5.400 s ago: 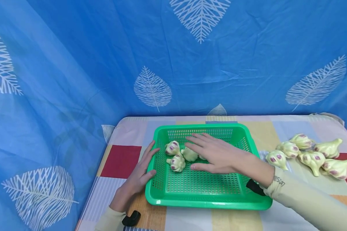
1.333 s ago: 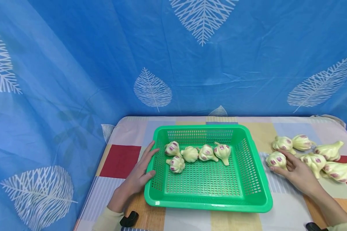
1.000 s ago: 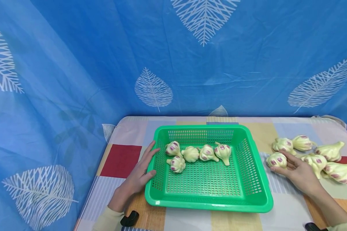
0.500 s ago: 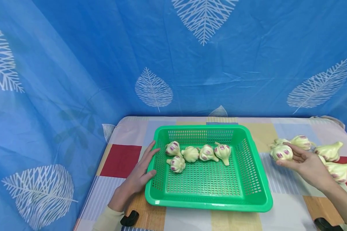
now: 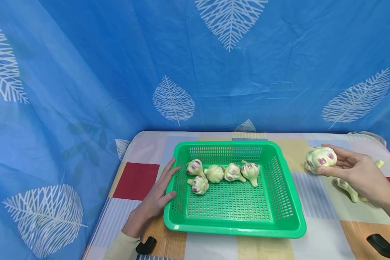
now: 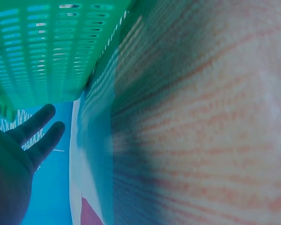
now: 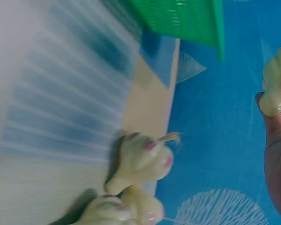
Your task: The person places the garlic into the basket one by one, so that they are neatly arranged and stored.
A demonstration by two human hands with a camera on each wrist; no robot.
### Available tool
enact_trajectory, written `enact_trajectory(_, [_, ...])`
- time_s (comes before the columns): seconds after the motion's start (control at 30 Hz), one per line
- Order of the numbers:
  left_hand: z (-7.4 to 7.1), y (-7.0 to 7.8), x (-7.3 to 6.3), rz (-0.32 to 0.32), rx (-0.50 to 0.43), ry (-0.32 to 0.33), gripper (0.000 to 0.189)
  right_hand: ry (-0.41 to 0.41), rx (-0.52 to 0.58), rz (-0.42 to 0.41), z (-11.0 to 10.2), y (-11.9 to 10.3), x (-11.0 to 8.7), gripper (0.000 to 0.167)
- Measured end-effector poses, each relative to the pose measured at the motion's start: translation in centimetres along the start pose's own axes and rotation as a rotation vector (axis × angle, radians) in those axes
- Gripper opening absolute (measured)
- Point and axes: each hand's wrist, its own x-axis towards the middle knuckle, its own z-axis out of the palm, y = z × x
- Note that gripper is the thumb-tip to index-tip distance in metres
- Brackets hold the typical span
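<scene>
My right hand [image 5: 360, 173] holds a garlic bulb [image 5: 321, 160], pale with purple marks, raised over the right side of the table. In the right wrist view, the held garlic bulb [image 7: 277, 82] shows at the right edge, with the thumb against it. My left hand [image 5: 156, 195] rests with straight, spread fingers on the left rim of a green plastic basket [image 5: 234, 232]. Several garlic bulbs [image 5: 214, 174] lie inside the basket, toward its back left. Beneath and behind my right hand are more garlic bulbs [image 5: 347, 188], mostly hidden in the head view.
A patchwork cloth [image 5: 263, 249] covers the table, with wood-look patches. Behind the table and at its left hangs a blue curtain [image 5: 133, 72] with white leaf prints. The right wrist view shows loose garlic bulbs [image 7: 145, 159] lying close together near the table's edge.
My right hand first left the basket, where another bulb now lies, then took hold of a bulb from the right-hand group and lifted it up and rightward. The left hand has stayed at the rim.
</scene>
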Motion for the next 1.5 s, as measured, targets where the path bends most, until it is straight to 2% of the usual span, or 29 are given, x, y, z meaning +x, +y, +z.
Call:
enact_trajectory(0.13, [0.0,0.0,0.0,-0.001,0.003,-0.002,0.075,-0.024,0.023,-0.027,0.0,-0.9,0.0,0.079])
enact_trajectory(0.27, [0.0,0.1,0.0,0.0,0.002,-0.001,0.074,-0.058,0.026,-0.019,0.3,-1.5,-0.2,0.079])
enact_trajectory(0.43, [0.0,0.1,0.0,0.0,-0.002,0.0,0.074,-0.14,0.08,-0.056,1.2,-2.2,-0.1,0.075])
enact_trajectory(0.57, [0.0,0.1,-0.1,-0.004,-0.006,0.001,0.074,-0.224,0.127,-0.118,2.4,-3.3,0.2,0.071])
enact_trajectory(0.73, [0.0,0.2,-0.1,-0.015,-0.014,0.0,0.074,-0.322,0.113,-0.153,3.8,-5.4,0.5,0.075])
enact_trajectory(1.0, [0.1,0.1,0.0,-0.001,-0.016,0.005,0.072,-0.513,0.158,-0.158,5.9,-8.3,1.4,0.082])
enact_trajectory(1.13, [0.1,0.0,0.0,0.007,-0.013,0.008,0.072,-0.573,0.163,-0.173,7.3,-9.2,1.9,0.085])
enact_trajectory(1.37, [0.2,0.0,-0.1,0.001,-0.015,0.009,0.073,-0.72,0.262,-0.173,10.2,-10.5,2.8,0.088])
enact_trajectory(1.5, [0.2,0.1,0.0,-0.006,-0.019,0.007,0.074,-0.762,0.244,-0.176,11.8,-11.2,3.2,0.087])
